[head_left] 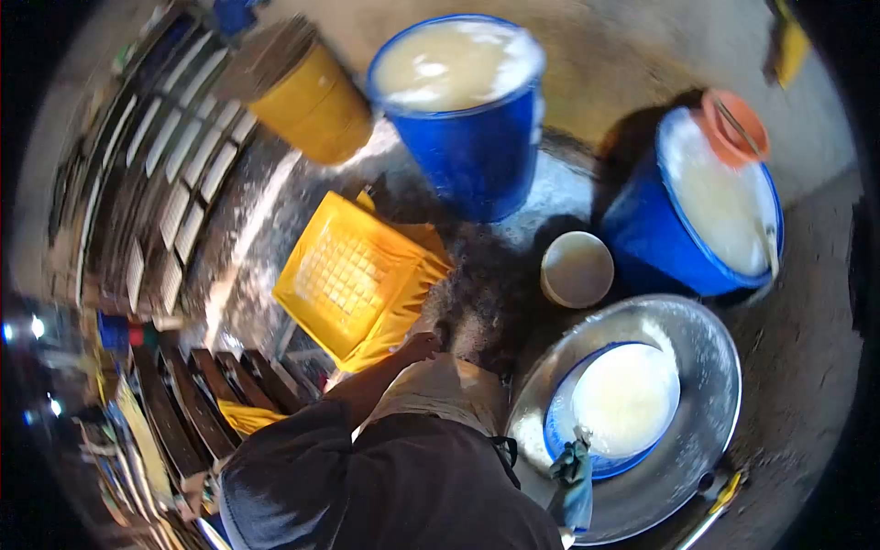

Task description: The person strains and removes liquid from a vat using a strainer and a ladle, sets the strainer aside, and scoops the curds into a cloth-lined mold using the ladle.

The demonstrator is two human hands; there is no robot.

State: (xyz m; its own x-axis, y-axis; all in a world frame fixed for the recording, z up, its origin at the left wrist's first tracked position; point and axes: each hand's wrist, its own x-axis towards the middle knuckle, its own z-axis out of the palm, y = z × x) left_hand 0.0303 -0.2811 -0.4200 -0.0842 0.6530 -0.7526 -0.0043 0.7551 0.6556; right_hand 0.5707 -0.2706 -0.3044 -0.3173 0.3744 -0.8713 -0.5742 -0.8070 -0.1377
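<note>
A green-blue glove covers my right hand (573, 466), closed at the near edge of a round white bowl (628, 401) filled with pale, whitish contents. The bowl is over a blue tub (557, 431), inside a wide metal basin (710, 367) at the lower right. My left hand (422, 346) is bare and dark, at the end of my outstretched arm, beside the lower right edge of a yellow cloth-draped crate (335, 280). Its fingers are too small and dim to make out.
Two blue barrels (472, 151) (646, 220) hold pale, foamy liquid; an orange bowl (731, 133) sits on the right one's rim. A round container (577, 269) stands between them and the basin. A yellow barrel (312, 105) and slatted racks (170, 147) are at the left.
</note>
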